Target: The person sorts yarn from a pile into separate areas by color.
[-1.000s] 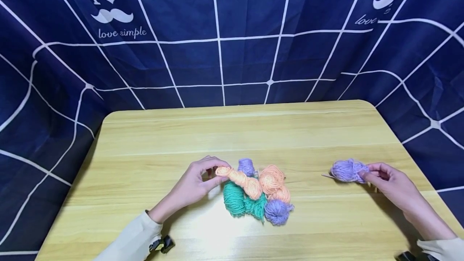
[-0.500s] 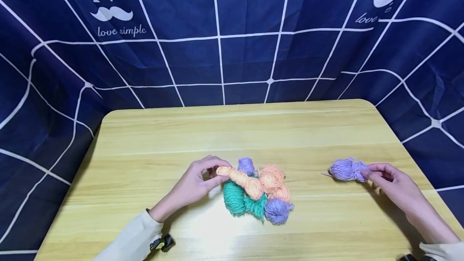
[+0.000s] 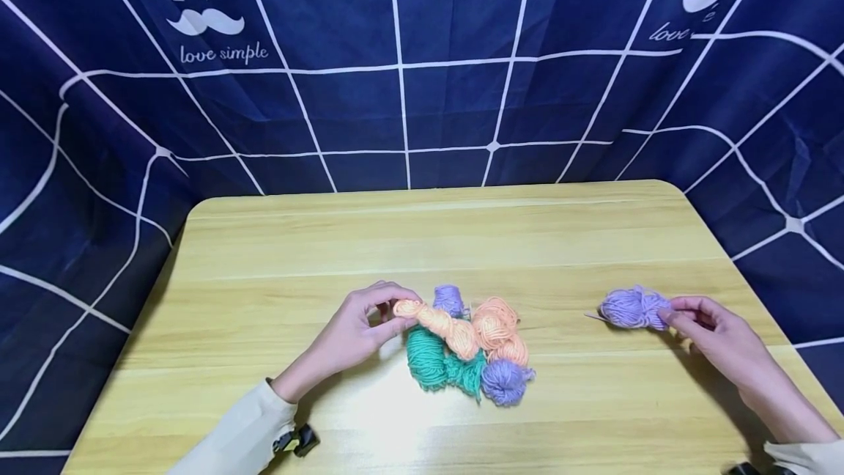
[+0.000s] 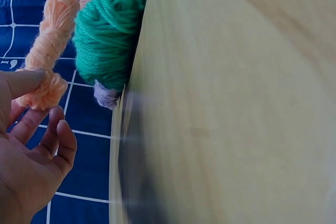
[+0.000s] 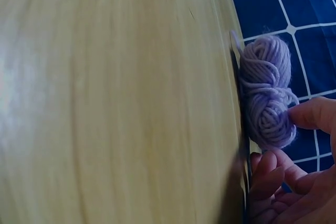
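My left hand (image 3: 359, 328) pinches one end of a twisted peach yarn skein (image 3: 435, 322) between thumb and fingers. The skein's far end lies over a pile of yarn. Below it in the pile sit green yarn bundles (image 3: 427, 361), while more peach yarn (image 3: 494, 325) is on the right. One purple yarn ball (image 3: 504, 383) is at the pile's front right and another purple bundle (image 3: 448, 300) at its back. Off to the right, my right hand (image 3: 719, 339) pinches the right end of a purple yarn skein (image 3: 629, 308), its loose tail pointing left.
Everything is on a light wooden table (image 3: 297, 240) with rounded back corners. A dark blue curtain (image 3: 343, 108) with white lines encloses the back and both sides. A black strap device (image 3: 300, 442) is on my left wrist, by the cuff.
The purple skein in my right hand has shifted very slightly left and the fingers have settled nearer its end. The left hand and the pile stay practically still.
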